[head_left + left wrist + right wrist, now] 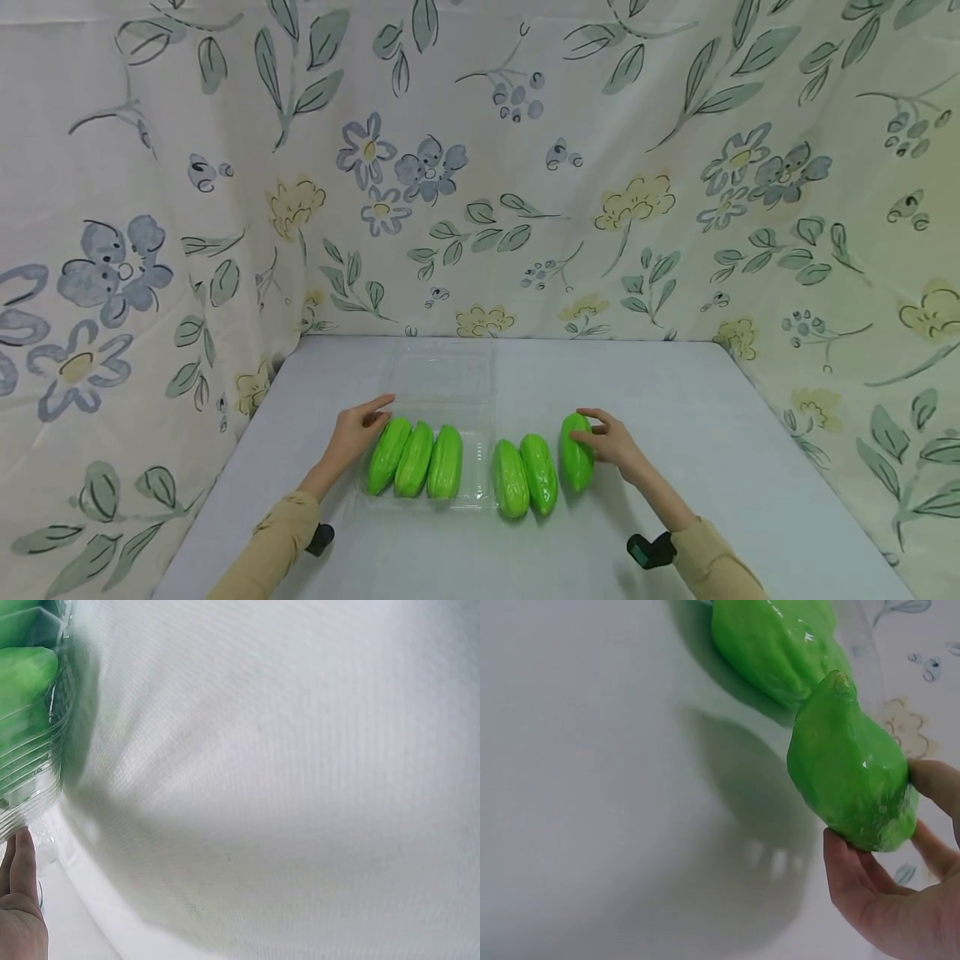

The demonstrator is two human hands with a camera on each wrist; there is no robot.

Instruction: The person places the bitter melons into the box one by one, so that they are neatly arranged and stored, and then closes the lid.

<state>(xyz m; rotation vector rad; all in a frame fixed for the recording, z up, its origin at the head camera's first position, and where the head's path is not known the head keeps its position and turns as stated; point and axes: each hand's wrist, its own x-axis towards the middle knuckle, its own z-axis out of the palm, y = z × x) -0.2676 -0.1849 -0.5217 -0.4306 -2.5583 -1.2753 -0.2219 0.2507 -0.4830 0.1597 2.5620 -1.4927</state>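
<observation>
My right hand pinches a long, glossy green vegetable by its far end, thumb on one side and fingers on the other. In the right wrist view this vegetable is raised off the table, its shadow apart from it. Three like it, one of them the left vegetable, lie side by side in an open clear plastic box. Two more, such as the near vegetable, lie right of the box. My left hand touches the box's left side with straight fingers; its thumb's contact is unclear.
The box's clear lid lies folded back flat on the white table. Floral cloth hangs behind the table and along both sides. Dark wrist devices, one the right device, sit by both sleeves.
</observation>
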